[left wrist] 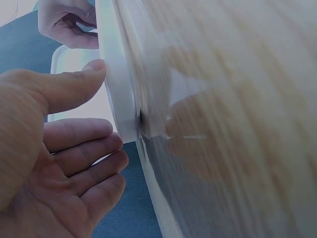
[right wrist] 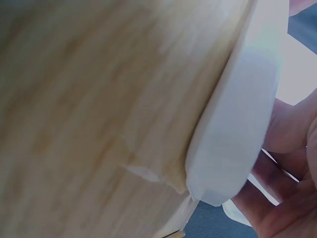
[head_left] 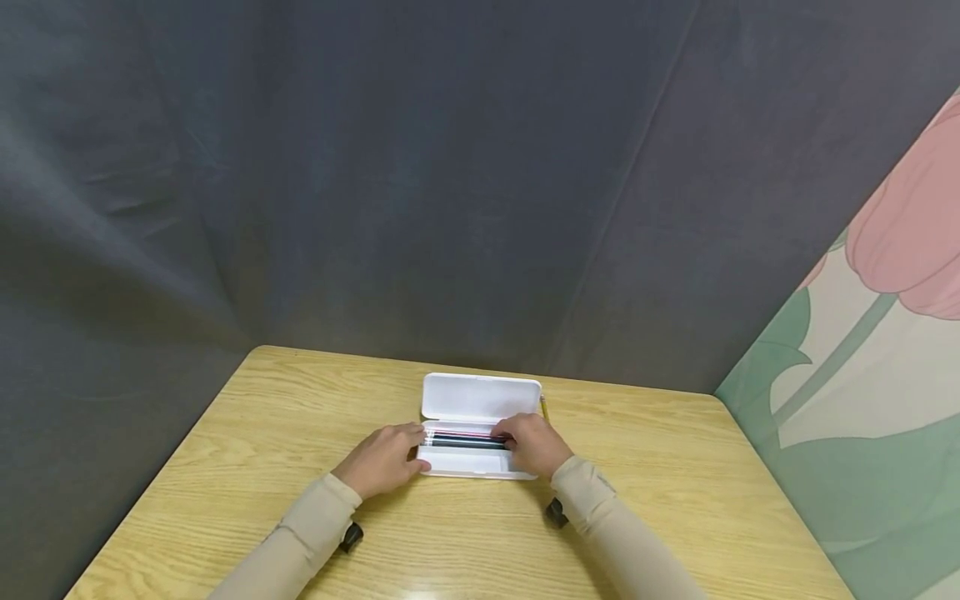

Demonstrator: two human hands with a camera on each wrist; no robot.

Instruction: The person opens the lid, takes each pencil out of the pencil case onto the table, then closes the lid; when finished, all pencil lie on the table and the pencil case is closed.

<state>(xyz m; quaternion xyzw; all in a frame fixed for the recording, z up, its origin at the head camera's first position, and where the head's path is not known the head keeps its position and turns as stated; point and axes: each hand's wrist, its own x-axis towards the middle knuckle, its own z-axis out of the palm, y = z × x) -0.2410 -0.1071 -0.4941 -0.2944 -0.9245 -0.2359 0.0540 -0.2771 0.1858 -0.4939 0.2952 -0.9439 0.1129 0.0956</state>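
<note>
A white pencil case (head_left: 480, 462) lies on the table with its lid (head_left: 480, 397) raised at the back. Inside, several dark pencils (head_left: 467, 442) and a reddish one lie lengthwise, pale ends to the left. My left hand (head_left: 386, 457) is at the case's left end, thumb near the front corner; in the left wrist view its fingers (left wrist: 94, 148) are loosely extended beside the end wall. My right hand (head_left: 534, 446) reaches over the right end, fingertips down among the pencils' right ends. I cannot tell whether they pinch a pencil.
A yellow pencil (head_left: 544, 407) lies on the wooden table (head_left: 300, 400) just right of the lid. Dark grey cloth (head_left: 450, 208) hangs behind the table, and a flower-patterned panel (head_left: 862, 400) borders the right side. Each wrist carries a small black device.
</note>
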